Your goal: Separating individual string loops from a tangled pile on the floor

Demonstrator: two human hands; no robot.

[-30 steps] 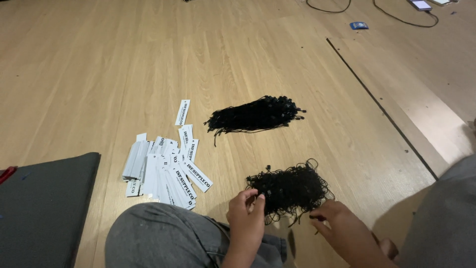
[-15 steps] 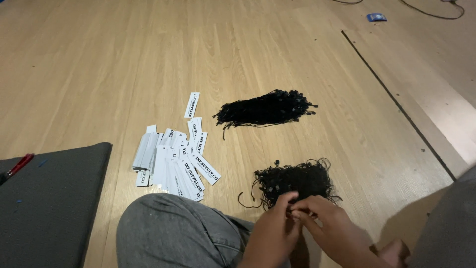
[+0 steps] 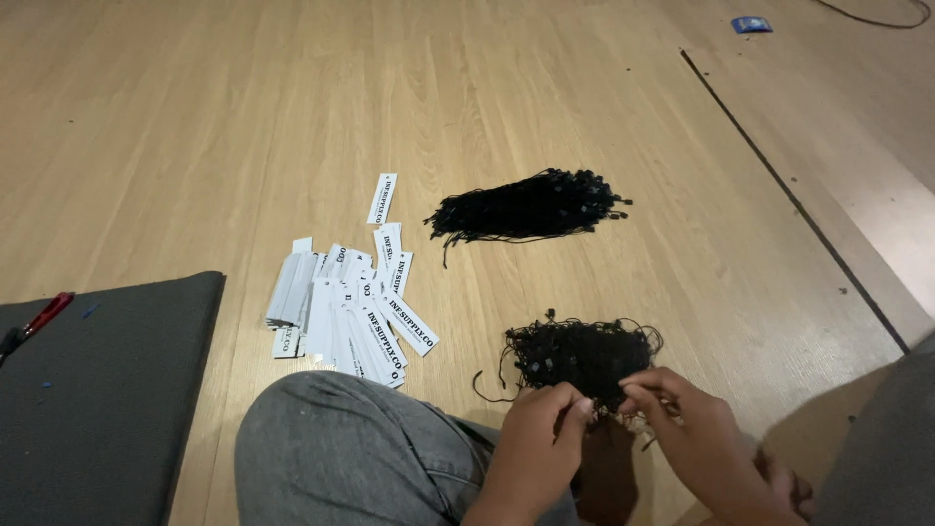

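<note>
Here, both hands (left hand [image 3: 541, 433], right hand [image 3: 682, 429]) at tangled black cords [image 3: 582, 353].

1. Bare floor [image 3: 195, 117] from 10 to 1 o'clock: open passage.
2. At 12, tangled cords [image 3: 582, 356] touching both hands; neat bundle [image 3: 531, 206] beyond.
3. At 10, tags [image 3: 351, 307]; bare gap between tags and cords.
4. At 9, knee [image 3: 351, 453], then mat [image 3: 107, 390].

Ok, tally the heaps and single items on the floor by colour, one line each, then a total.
Black: 2, the neat bundle of black cords and the tangled pile of black cords at the left hand and right hand.
White: 1, the heap of white paper tags.
Grey: 1, the grey mat.
Blue: 1, a small blue object.
Total: 5
</note>
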